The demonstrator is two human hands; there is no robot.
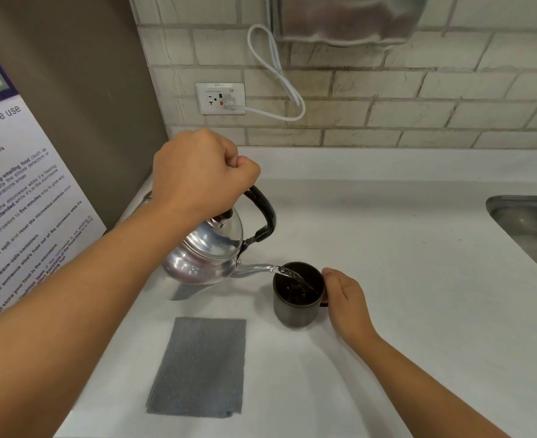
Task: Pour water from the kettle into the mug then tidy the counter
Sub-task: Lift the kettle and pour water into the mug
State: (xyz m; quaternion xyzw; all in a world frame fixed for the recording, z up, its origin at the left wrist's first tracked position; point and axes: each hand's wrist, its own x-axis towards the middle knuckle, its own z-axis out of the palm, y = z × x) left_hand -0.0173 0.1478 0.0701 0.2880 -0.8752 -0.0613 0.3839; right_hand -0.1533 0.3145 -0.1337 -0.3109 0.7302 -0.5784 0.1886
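Water streaming from kettle into mug

Desk, white and broad, carries everything; a steel sink is set into its far right edge. A grey cloth lies flat at the near left, probably waiting for the tidying step.

Next in size, the kettle: polished silver, rounded, lid on, with a black arched handle. It hangs above the desk left of centre, tipped right so its thin spout sits at the mug's rim. The left hand has its grip closed around the top of the handle, which gives it leverage to control the tilt.

The mug stands on the desk just right of the spout, dark, straight-sided, its inside dark and glistening. The right hand is wrapped about the mug's right side, apparently at its hidden handle, likely to steady it.

Smallest, a clear stream of water arcs from the spout into the mug. Pouring is underway; the fill level is hard to read.
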